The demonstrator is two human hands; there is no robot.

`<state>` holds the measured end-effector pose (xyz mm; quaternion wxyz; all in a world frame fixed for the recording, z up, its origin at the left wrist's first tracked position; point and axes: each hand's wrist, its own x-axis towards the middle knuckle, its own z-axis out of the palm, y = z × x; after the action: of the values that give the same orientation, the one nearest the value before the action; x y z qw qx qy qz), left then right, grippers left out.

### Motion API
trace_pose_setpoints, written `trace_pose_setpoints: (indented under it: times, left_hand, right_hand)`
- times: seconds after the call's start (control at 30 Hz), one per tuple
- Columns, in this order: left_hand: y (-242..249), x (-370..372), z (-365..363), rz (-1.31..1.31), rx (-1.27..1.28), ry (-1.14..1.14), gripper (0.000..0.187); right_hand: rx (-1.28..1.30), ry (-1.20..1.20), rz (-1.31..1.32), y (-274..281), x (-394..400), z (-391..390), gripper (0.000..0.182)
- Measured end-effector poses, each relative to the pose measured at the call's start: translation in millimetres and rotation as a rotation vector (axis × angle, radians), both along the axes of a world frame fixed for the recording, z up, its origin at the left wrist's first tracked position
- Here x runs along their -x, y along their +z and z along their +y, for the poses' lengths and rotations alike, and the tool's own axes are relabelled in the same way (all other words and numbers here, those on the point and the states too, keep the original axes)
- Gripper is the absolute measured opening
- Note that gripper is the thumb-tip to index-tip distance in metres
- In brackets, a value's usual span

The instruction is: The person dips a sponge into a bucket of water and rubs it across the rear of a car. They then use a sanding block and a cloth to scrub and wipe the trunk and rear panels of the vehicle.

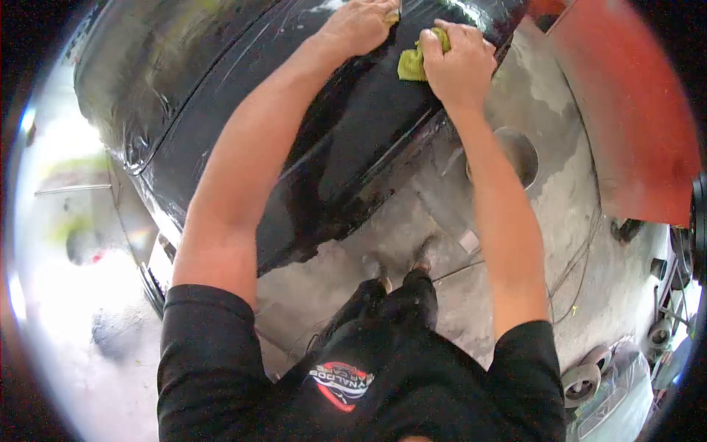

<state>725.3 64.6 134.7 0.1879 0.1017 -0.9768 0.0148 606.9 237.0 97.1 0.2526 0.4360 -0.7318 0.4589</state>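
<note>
Green cloth (412, 66) juts left from our gripping right hand (464, 62), over the car panel (353, 110); our left hand's (357, 28) hold, we cannot tell.

Glossy black car panel (346, 121), white glare streaks. Crumpled yellow-green textured cloth (412, 66). Broad red panel (626, 110), paler patches. Rough concrete floor (541, 81): mottled grey. Wearer's short-sleeved black shirt (434, 383): red-and-white chest logo (342, 386).

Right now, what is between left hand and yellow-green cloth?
A small yellowish piece at the left hand, then bare, shiny black car panel, in the head view.
</note>
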Motion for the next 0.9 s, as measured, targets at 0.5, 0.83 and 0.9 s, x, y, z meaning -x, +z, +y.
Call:
trace_pose_setpoints:
  times: [0.5,0.83,0.9]
  left_hand:
    - [-4,-19,27,0.077,0.006,0.005,0.042]
    - [26,-190,101,-0.043,-0.241,0.149,0.036]
    - [26,-273,127,-0.036,-0.240,0.217,0.038]
  right_hand:
    - [0.032,0.051,-0.065,-3,4,-4,0.032]
    - [0.029,0.099,-0.104,-2,3,-1,0.033]
    - [-0.027,0.068,-0.123,-1,-2,-3,0.034]
